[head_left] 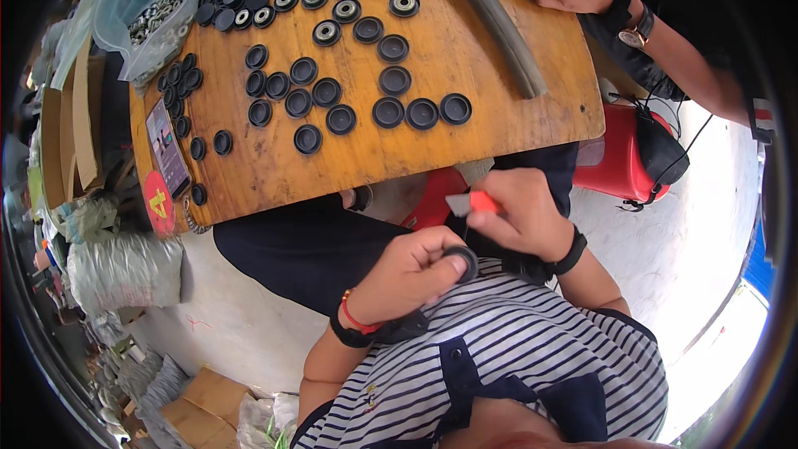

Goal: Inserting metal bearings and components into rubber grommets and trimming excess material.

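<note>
In the head view, the left hand (407, 278) pinches a black cap (460, 263) between thumb and bent fingers, held out over the lap. Just beyond these fingers, on the table side, the right hand (528, 212) has its fingers curled round the red handle of a knife (484, 201), its pale blade (458, 204) pointing leftward, apart from the cap. The main risk, I judge, is a cut: the left fingertips sit so near the edge that a slip of the round cap, or too hard a push, could bring steel onto skin. The striped shirt (515, 349) lies close behind the cap — a stroke running toward the body could catch it. A loose pinch could also drop the cap past the lap. Beyond the fingers, more black caps (422, 113) lie on the wooden table (499, 135). The left fingers cover part of the held cap, so its far side cannot be read; the right fist hides much of the handle, and its fingertips are hard to make out — slightly blurred.
</note>
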Motion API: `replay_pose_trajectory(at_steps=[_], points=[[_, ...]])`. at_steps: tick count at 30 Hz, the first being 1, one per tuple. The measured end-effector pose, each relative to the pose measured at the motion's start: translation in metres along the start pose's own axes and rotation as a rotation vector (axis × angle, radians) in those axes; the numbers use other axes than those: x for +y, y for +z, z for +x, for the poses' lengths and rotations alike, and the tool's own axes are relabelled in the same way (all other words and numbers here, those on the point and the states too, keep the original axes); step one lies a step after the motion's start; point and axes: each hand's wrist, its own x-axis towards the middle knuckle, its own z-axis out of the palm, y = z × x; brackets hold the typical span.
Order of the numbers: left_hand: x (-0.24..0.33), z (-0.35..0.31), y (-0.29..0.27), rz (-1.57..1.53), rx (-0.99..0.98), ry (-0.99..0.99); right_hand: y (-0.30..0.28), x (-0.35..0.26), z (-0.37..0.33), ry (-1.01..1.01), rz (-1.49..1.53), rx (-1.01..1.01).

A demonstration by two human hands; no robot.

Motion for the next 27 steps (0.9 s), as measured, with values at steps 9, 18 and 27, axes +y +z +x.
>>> replay_pose_trajectory(at_steps=[9,18,27], points=[[-0.002,0.008,-0.007,0.006,0.12,0.072,0.003,-0.003,-0.008,-0.268,0.099,-0.06],[0.002,0.0,-0.002,0.117,-0.087,0.022,0.012,0.009,-0.008,-0.038,0.178,-0.027],[0.006,0.007,-0.019,0.279,0.179,0.058,0.006,-0.006,0.002,-0.061,0.189,-0.042]])
